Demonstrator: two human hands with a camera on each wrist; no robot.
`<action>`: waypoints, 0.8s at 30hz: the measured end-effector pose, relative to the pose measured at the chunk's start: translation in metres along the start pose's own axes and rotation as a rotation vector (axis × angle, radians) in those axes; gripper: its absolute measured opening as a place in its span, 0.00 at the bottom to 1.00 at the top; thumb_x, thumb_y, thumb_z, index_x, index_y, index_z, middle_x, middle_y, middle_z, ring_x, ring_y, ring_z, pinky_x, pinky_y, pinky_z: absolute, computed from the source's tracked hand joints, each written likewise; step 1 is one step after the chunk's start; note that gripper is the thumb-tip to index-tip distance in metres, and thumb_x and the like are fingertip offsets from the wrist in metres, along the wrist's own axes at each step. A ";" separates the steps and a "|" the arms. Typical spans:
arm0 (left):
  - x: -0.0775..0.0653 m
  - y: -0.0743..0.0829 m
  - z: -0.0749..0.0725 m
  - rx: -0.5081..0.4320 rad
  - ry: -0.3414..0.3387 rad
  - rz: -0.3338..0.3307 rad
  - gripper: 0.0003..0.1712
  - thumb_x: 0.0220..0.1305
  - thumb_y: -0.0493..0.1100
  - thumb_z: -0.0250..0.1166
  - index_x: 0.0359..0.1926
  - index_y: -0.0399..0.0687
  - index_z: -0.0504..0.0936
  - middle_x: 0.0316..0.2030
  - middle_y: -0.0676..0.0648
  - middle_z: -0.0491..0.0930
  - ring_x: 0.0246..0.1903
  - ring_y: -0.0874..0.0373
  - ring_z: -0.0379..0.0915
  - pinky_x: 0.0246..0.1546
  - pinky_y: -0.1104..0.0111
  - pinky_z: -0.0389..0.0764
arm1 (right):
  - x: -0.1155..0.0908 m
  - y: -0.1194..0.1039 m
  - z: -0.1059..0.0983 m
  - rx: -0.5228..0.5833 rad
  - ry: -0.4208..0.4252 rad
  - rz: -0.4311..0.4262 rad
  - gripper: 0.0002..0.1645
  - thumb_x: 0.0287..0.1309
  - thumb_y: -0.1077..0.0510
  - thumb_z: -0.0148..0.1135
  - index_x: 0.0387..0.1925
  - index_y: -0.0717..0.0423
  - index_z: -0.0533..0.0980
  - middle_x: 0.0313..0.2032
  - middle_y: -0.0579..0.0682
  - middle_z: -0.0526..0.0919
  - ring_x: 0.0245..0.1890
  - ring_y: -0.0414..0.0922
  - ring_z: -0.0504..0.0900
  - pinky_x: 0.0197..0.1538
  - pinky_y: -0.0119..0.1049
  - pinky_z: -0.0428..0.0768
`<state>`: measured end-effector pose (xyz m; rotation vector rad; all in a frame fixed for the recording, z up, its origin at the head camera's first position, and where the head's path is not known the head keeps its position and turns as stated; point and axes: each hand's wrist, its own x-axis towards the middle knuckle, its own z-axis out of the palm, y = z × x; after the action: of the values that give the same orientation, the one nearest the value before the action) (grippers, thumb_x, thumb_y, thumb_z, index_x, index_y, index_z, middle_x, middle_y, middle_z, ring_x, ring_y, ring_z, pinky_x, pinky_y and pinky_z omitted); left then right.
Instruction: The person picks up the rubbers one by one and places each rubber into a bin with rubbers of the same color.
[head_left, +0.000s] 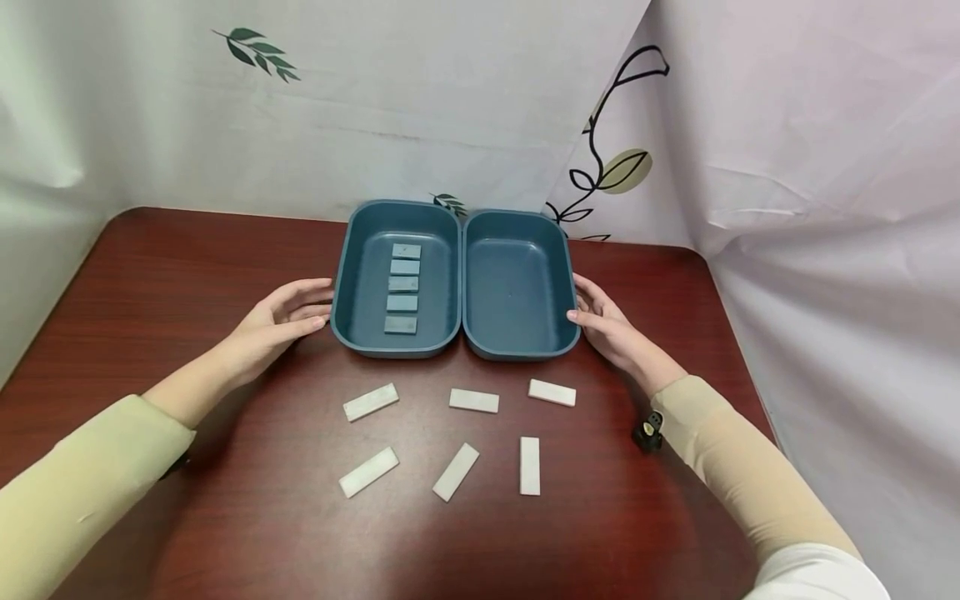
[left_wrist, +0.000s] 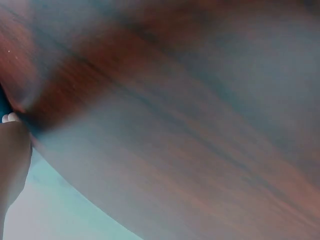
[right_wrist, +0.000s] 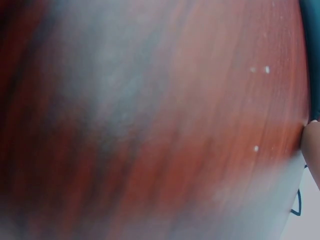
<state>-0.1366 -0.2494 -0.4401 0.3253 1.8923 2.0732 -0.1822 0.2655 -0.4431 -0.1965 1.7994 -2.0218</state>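
Note:
Two blue plastic bins stand side by side, their inner walls touching. My left hand (head_left: 277,325) is at the outer side of the left bin (head_left: 438,292), its fingertips against the wall. On the opposite side, my right hand (head_left: 606,323) touches the outer wall of the right bin (head_left: 513,292), the thumb near its rim. Several small blue-grey blocks (head_left: 402,284) lie in a column on the left bin's floor. The right bin's floor is bare. In the wrist views only a sliver of the left hand (left_wrist: 12,160) and of the right hand (right_wrist: 312,145) shows.
Several white rectangular blocks (head_left: 474,401) lie in two rows on the dark red wooden table (head_left: 285,517), in front of the bins. Behind the bins hangs a white curtain (head_left: 420,100) with leaf prints. A small black object (head_left: 648,432) is at the right wrist.

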 end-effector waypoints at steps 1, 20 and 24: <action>-0.002 0.001 -0.001 0.002 0.001 -0.001 0.30 0.78 0.28 0.57 0.76 0.47 0.67 0.63 0.57 0.77 0.59 0.69 0.81 0.59 0.80 0.81 | 0.000 0.000 0.000 0.001 0.001 -0.001 0.47 0.70 0.72 0.48 0.85 0.59 0.44 0.80 0.53 0.56 0.71 0.37 0.64 0.67 0.23 0.70; -0.050 0.002 0.008 0.200 0.008 -0.064 0.27 0.74 0.29 0.63 0.70 0.46 0.75 0.58 0.63 0.84 0.53 0.71 0.85 0.51 0.79 0.85 | 0.000 0.002 -0.001 0.024 -0.002 -0.004 0.45 0.72 0.72 0.48 0.84 0.59 0.46 0.73 0.43 0.65 0.68 0.34 0.69 0.67 0.24 0.70; -0.053 0.006 0.017 0.316 0.011 -0.108 0.25 0.73 0.33 0.67 0.69 0.41 0.75 0.55 0.65 0.85 0.51 0.71 0.84 0.49 0.78 0.85 | 0.000 0.002 -0.002 0.015 0.002 -0.003 0.45 0.72 0.72 0.48 0.84 0.59 0.46 0.75 0.44 0.63 0.69 0.34 0.68 0.68 0.24 0.70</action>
<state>-0.0815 -0.2549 -0.4301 0.2770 2.1932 1.7100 -0.1829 0.2667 -0.4451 -0.1920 1.7856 -2.0376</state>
